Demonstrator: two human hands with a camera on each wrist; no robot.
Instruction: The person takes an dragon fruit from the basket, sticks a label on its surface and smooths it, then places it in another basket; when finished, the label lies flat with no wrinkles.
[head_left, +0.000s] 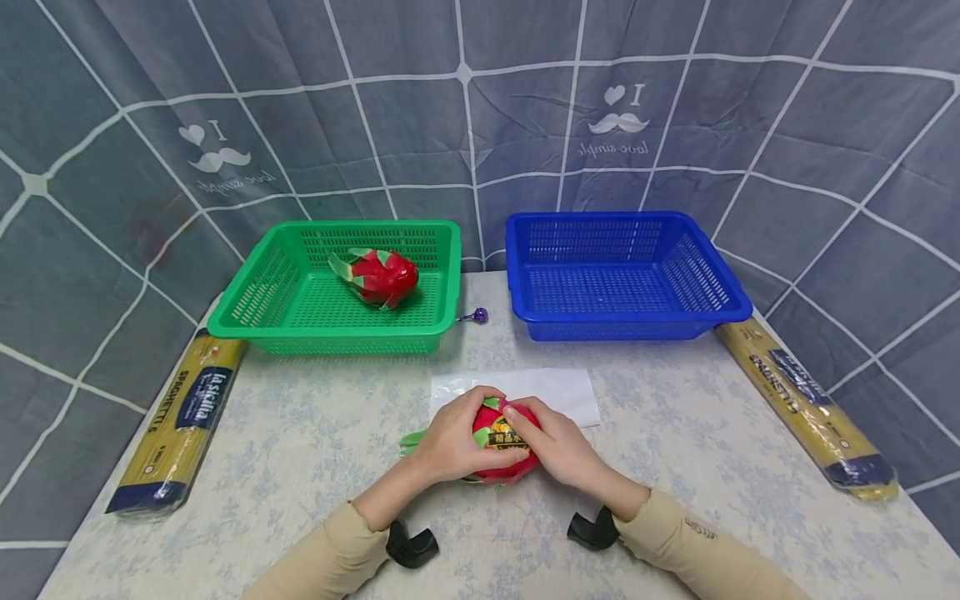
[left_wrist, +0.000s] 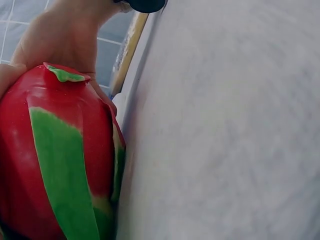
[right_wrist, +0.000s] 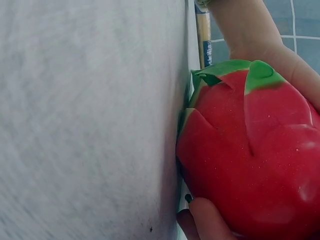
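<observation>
A red dragon fruit (head_left: pixel 504 477) with green scales lies on the table just in front of me, and both hands hold it. My left hand (head_left: pixel 456 440) curls round its left side, the thumb lying along the fruit's front. From the other side my right hand (head_left: pixel 561 447) grips it, its thumb on the upper face. Between the thumbs shows a black and gold label (head_left: pixel 506 440) on the skin. In the left wrist view, a long green scale (left_wrist: pixel 62 170) runs down the fruit. The right wrist view shows its smooth red side (right_wrist: pixel 250 165), with right-hand fingers (right_wrist: pixel 209 220) below.
Behind the hands lies a white sheet (head_left: pixel 540 385). A green basket (head_left: pixel 330 342) holds another dragon fruit (head_left: pixel 386 279); right of it stands a blue basket (head_left: pixel 615 327). A purple-wrapped lollipop (head_left: pixel 480 315) lies between them. Spaghetti packs flank the table, left (head_left: pixel 176 425) and right (head_left: pixel 810 408).
</observation>
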